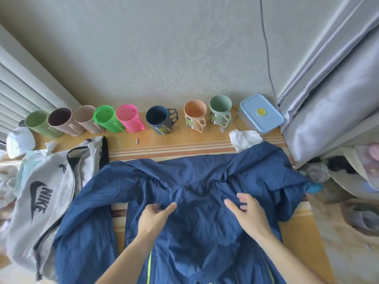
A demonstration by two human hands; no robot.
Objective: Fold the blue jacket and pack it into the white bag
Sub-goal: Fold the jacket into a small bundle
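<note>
The blue jacket (pixel 196 181) lies spread across the table, back up, sleeves out to both sides, with yellow-green trim near the bottom edge. The white bag (pixel 47 197) with a black logo lies at the left, partly under the jacket's left sleeve, its black zip open. My left hand (pixel 155 216) rests on the jacket's upper back, fingers loosely bent, forefinger stretched out. My right hand (pixel 248 210) lies on the cloth just right of it, fingers apart and slightly curled. Neither hand clearly pinches the cloth.
A row of coloured cups (pixel 127 117) lines the back of the table against the wall. A blue-lidded box (pixel 261 113) and crumpled white tissue (pixel 244 138) sit at back right. A grey curtain (pixel 328 99) hangs right. Clothes (pixel 12 181) pile up at far left.
</note>
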